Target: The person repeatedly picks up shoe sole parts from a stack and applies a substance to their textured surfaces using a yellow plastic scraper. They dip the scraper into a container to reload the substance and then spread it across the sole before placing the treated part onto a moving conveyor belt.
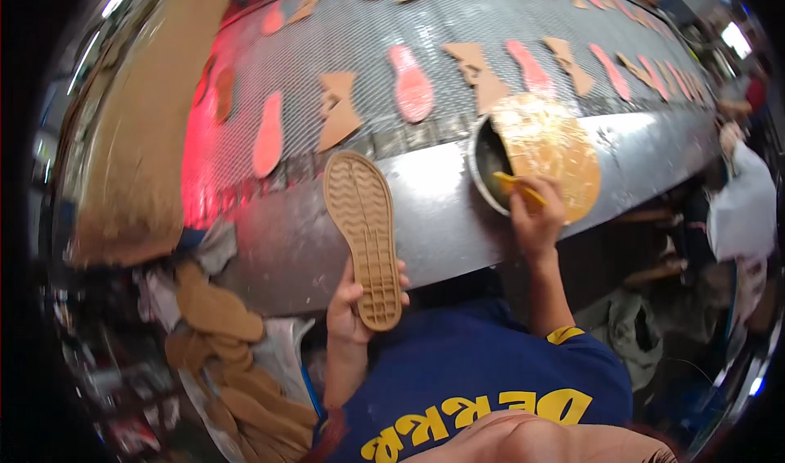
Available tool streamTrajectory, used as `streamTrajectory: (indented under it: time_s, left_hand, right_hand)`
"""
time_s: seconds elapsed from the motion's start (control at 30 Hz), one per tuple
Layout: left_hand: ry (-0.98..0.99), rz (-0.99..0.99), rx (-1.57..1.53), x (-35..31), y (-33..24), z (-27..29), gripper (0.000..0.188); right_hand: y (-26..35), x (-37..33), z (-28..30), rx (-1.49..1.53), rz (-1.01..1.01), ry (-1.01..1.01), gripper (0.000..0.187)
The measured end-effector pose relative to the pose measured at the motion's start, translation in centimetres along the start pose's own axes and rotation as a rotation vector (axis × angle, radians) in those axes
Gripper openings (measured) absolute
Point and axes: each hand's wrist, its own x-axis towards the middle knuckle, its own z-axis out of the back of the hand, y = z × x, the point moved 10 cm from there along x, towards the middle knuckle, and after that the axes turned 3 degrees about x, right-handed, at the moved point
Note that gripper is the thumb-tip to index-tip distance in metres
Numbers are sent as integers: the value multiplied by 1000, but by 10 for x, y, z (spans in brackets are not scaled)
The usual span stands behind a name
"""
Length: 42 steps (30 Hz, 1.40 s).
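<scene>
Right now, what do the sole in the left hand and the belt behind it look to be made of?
Sole: probably rubber, tan and matte, with moulded wavy ridges and a grid tread. Belt: seemingly metal mesh, grey with a fine woven pattern, carrying pink soles and tan cut pieces.

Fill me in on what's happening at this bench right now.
A person stands at a metal mesh belt carrying pink soles and tan cut pieces. The left hand holds a tan shoe sole upright, tread side showing. The right hand holds a yellow-handled brush dipped into a round metal pot whose lid is crusted with yellowish glue. More tan pieces are stacked at the lower left.
</scene>
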Motion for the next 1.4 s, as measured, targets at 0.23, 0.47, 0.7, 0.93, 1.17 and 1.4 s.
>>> streamTrajectory:
  time_s: [0.23,0.47,0.7,0.93,1.17,1.4]
  left_hand:
    - [140,-18,215,35,21,-11,56]
    - [117,127,231,34,44,-11,68]
    - [54,140,313,39,55,-12,68]
    - [95,150,337,46,69,-29,69]
    - [102,151,393,45,73,-41,71]
    - [139,152,436,49,76,-55,71]
  right_hand:
    - [-21,25,16,27,69,-123,18]
    - [-58,4,-4,336,-255,-145,17]
    - [-63,15,-2,829,-401,-282,17]
    - [28,8,-11,497,215,-85,35]
    - [38,7,-14,442,289,-61,38]
    - [32,11,-9,403,282,-53,36]
